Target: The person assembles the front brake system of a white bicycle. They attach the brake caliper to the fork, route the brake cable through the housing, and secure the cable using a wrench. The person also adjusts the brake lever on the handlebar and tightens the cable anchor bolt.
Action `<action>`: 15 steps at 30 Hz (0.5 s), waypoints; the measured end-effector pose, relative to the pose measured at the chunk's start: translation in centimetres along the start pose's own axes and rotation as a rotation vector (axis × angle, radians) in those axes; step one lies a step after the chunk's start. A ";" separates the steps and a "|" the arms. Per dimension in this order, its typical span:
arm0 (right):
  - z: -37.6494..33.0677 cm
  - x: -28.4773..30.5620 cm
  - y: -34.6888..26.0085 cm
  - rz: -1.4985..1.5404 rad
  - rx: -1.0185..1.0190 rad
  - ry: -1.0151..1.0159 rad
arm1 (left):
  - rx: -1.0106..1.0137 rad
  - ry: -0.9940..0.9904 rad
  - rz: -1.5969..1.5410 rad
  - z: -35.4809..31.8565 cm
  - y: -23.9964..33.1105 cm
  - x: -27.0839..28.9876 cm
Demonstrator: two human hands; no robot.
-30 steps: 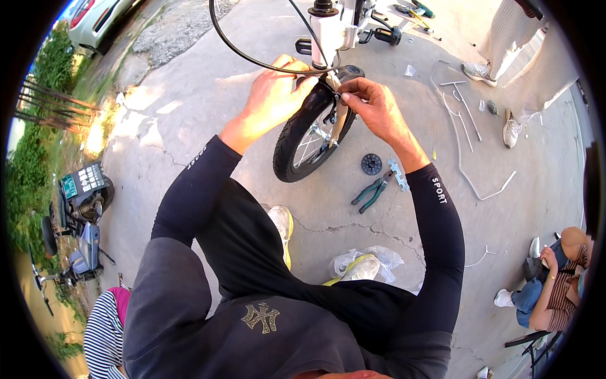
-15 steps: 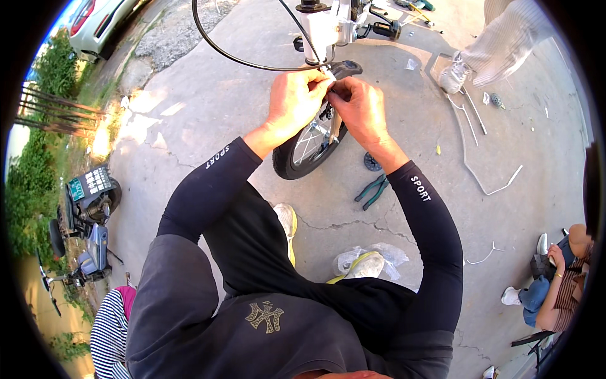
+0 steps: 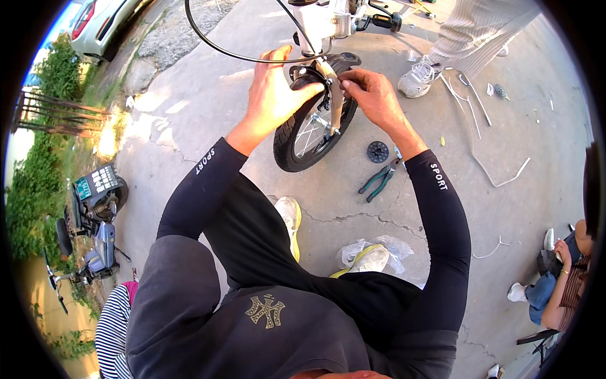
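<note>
At the top of a small black-tyred bicycle wheel (image 3: 307, 136), the left hand (image 3: 273, 95) curls over the tyre, its fingers (image 3: 302, 93) clenched on the rubber just under the white frame (image 3: 319, 22). The right hand (image 3: 374, 95) meets it from the other side, fingers pinched on the black brake part (image 3: 328, 95) beside the pale fork leg (image 3: 333, 95); what exactly they grip is too small to tell. The wheel stands upright on the cracked concrete ground (image 3: 208, 95), between the two hands and just ahead of the person's feet. A thin black cable (image 3: 227, 54) loops from the frame out to the left above the left hand.

Both forearms wear black sleeves with a short white printed word near the elbow. Just right of the wheel, on the ground, lie a small round black toothed disc (image 3: 377, 151) and green-handled pliers (image 3: 377, 182), close together. A crumpled clear plastic bag (image 3: 379, 249) lies around the person's right shoe, a white and yellow trainer (image 3: 369, 259). Bent white wire pieces (image 3: 470, 107) lie scattered further right, near another person's white sneaker (image 3: 416, 81). Far left, a parked scooter (image 3: 95, 202) carries a small green rectangular plate at its rear, and a white car (image 3: 101, 25) stands at the upper left.
</note>
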State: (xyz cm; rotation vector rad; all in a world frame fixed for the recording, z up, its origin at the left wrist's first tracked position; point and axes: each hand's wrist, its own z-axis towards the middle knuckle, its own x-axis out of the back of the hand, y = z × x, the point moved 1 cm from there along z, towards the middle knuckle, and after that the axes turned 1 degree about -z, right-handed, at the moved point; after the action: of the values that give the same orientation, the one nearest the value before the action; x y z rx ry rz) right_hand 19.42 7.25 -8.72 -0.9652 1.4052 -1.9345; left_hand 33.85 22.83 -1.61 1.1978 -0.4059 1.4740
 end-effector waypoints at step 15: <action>-0.7 -1.5 -0.3 -0.017 0.104 0.149 | 0.335 -0.332 -0.052 -1.7 0.3 -2.7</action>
State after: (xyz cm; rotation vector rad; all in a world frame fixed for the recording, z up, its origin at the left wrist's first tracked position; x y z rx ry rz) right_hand 19.70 8.91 -8.95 -0.8021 1.3648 -2.1068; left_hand 32.42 22.63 -4.50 1.7197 -0.3549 1.3322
